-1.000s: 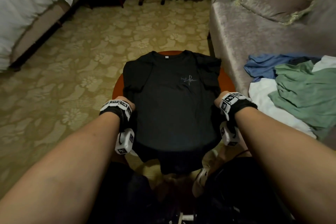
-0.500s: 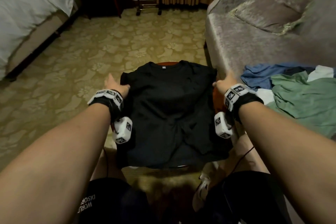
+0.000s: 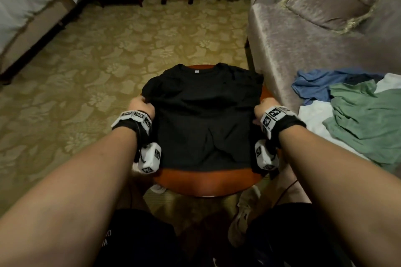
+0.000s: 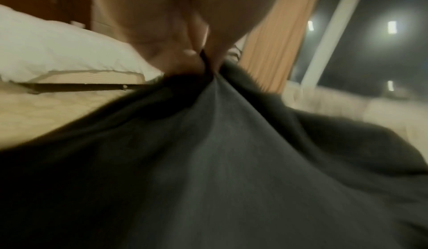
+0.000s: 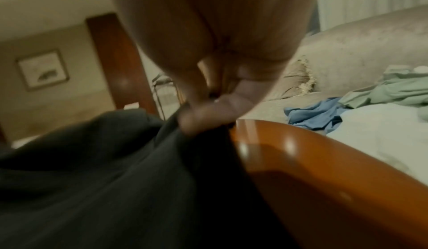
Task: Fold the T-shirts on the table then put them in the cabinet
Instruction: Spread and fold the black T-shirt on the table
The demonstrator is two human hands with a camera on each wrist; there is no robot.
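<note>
A black T-shirt (image 3: 201, 119) lies spread on a small round reddish wooden table (image 3: 208, 182), collar at the far side, its lower part folded up. My left hand (image 3: 142, 104) pinches the shirt's left edge; the left wrist view shows the dark cloth (image 4: 220, 143) bunched between thumb and fingers (image 4: 203, 59). My right hand (image 3: 263, 107) pinches the right edge, and the right wrist view has the fingertips (image 5: 208, 114) closed on the fabric (image 5: 115, 170) beside the table rim (image 5: 312, 161).
A grey sofa (image 3: 303, 34) with a cushion (image 3: 338, 0) stands to the right. On its seat lie a blue (image 3: 319, 84), a green (image 3: 366, 121) and a white garment (image 3: 312, 119). A bed (image 3: 28, 4) stands at far left, patterned carpet (image 3: 108, 50) between.
Both hands went from the hem up along the shirt's sides, folding the lower part upward. Now they have drawn back slightly and pinch the side edges; the near table rim is uncovered.
</note>
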